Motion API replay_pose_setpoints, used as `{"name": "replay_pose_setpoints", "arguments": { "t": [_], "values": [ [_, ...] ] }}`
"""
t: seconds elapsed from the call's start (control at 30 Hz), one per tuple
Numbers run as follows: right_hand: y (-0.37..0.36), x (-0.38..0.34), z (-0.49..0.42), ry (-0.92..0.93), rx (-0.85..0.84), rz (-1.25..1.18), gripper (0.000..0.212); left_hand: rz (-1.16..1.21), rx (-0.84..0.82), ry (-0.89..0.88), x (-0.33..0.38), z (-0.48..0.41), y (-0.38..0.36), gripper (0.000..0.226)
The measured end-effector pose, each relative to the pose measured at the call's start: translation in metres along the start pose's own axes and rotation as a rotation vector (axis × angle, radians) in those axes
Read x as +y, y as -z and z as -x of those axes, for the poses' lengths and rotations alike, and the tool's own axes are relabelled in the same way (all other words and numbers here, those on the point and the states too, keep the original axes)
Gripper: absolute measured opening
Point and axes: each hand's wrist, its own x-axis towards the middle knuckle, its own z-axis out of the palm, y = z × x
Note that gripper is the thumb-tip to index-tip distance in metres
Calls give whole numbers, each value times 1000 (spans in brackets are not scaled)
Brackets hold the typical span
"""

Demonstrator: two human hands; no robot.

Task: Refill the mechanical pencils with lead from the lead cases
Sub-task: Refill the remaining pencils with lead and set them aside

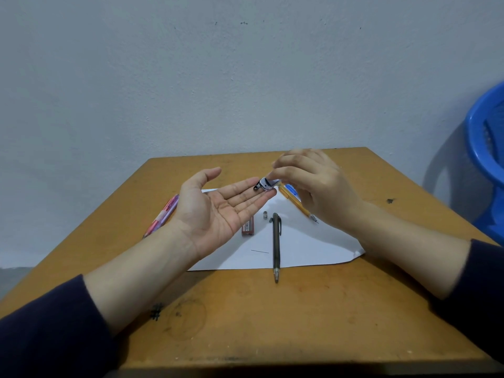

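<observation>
My left hand (pixel 215 211) is held palm up with straight fingers above the white paper (pixel 305 249). My right hand (pixel 313 186) pinches a small grey lead case (pixel 266 184) with a black cap end, tilted over my left fingertips. A dark mechanical pencil (pixel 276 246) lies on the paper with its tip toward me, a small metal cap (pixel 265 215) by its top. A red lead case (pixel 247 227) lies partly under my left hand. One loose lead (pixel 259 251) rests on the paper. A yellow pencil (pixel 298 207) lies under my right hand. Pink and purple pencils (pixel 163 215) lie at the left.
All of this sits on a worn wooden table (pixel 245 317) against a grey wall. A blue plastic chair (pixel 488 165) stands at the right, beyond the table's edge.
</observation>
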Motion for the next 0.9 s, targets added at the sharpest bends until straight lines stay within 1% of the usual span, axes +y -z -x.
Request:
{"name": "replay_pose_setpoints", "arguments": {
  "t": [0.13, 0.3, 0.47, 0.63, 0.9],
  "values": [
    [1, -1, 0, -20, 4, -32, 24, 0, 5, 4, 0, 0, 0, 58],
    [-1, 0, 1, -55, -5, -68, 27, -43, 35, 22, 0, 0, 0, 56],
    [-1, 0, 1, -83, 8, -90, 27, -197, 124, 48, -2, 1, -3, 41],
    [1, 0, 0, -95, 11, -98, 18, -371, 193, 27, -6, 0, -4, 27],
    [0, 0, 1, -94, 8, -92, 18, -444, 239, -12, -7, -3, -1, 18]
  ]
}}
